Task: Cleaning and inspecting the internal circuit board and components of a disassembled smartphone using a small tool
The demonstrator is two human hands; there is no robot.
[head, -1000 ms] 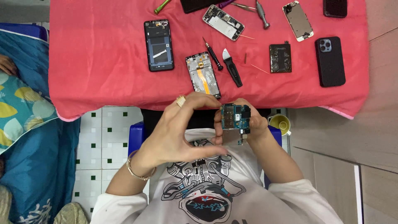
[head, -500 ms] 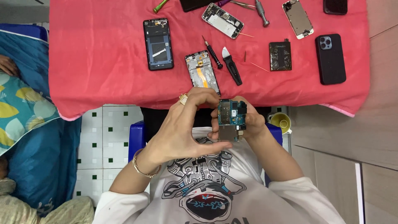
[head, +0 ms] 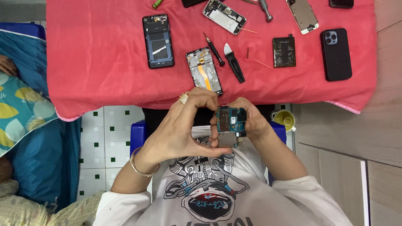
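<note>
Both hands held a small blue circuit board (head: 231, 125) over the person's lap, just below the near edge of the red-covered table (head: 104, 62). The right hand (head: 251, 121) cupped it; the left hand (head: 184, 129) pinched its side. A phone frame (head: 204, 71) lay near that edge.

A red cloth (head: 104, 62) covers the surface across the top of the frame, its edge hanging down at the lower left. Below it at left lies a white tiled floor (head: 104, 142) with small dark squares, beside blue fabric (head: 37, 159) and a patterned cushion (head: 21, 113). Pale wood panels (head: 347, 142) fill the right side under even light.
</note>
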